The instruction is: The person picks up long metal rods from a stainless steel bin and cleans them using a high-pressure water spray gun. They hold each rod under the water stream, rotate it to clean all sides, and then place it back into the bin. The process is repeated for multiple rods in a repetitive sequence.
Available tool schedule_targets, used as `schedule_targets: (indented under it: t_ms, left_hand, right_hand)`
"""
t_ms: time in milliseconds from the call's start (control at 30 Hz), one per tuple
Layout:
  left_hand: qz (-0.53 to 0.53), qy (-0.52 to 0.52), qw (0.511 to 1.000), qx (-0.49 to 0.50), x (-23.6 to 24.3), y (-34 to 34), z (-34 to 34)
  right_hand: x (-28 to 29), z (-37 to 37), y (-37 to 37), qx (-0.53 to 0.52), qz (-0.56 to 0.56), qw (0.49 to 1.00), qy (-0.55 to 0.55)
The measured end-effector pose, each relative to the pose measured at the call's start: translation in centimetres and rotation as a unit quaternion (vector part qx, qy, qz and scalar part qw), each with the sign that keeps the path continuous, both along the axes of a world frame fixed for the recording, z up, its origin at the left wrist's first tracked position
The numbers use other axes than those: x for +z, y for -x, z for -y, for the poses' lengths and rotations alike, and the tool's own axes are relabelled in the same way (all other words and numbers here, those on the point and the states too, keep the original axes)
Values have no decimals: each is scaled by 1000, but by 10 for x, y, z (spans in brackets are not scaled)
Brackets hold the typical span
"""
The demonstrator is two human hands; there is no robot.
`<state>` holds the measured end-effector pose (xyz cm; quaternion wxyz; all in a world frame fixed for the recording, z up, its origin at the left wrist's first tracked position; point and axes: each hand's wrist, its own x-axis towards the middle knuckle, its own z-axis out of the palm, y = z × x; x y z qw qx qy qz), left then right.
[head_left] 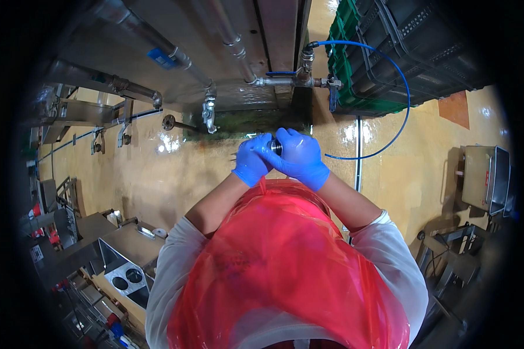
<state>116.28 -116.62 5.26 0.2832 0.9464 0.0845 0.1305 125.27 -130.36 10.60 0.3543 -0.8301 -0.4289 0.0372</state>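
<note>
Both hands are raised in front of my red plastic apron (273, 250), in blue gloves and close against each other. Between them shows a small dark, shiny, ringed cylindrical piece (276, 147); most of it is hidden by the fingers. My left hand (254, 157) is closed around its left side. From the right, my right hand (300, 156) grips it too, its thumb reaching across toward the left glove. What kind of part it is cannot be made out. Ahead of my hands, a metal tap (209, 113) hangs at the end of a pipe.
Metal pipes (239, 49) run down the steel wall ahead. A thin blue hose (409, 87) loops from a pipe fitting (307, 58) at right, its free end near my right hand. Stacked crates (402, 58) stand far right. A steel cart (480, 177) and machinery (122, 256) flank me.
</note>
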Motion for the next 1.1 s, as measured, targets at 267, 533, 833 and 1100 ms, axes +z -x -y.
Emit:
schedule_targets:
  t_ms: [267,533,833,1100]
  left_hand:
    - [-205,-54,977,-27,57,-29,-4]
    - [-118,-55,986,-100,90,-25,-5]
    - [-97,-37,988,-115,99,-11,-14]
    - [-87,259,961,-49,26,-3,-52]
  right_hand:
    - [-49,-26,-6,-138,-288,940,-117]
    - [-52,-14,-5,-106,-248,921,-280]
    - [-43,-18,10,-110,-238,921,-288]
    - [-36,19,-23,-38,-282,954,91]
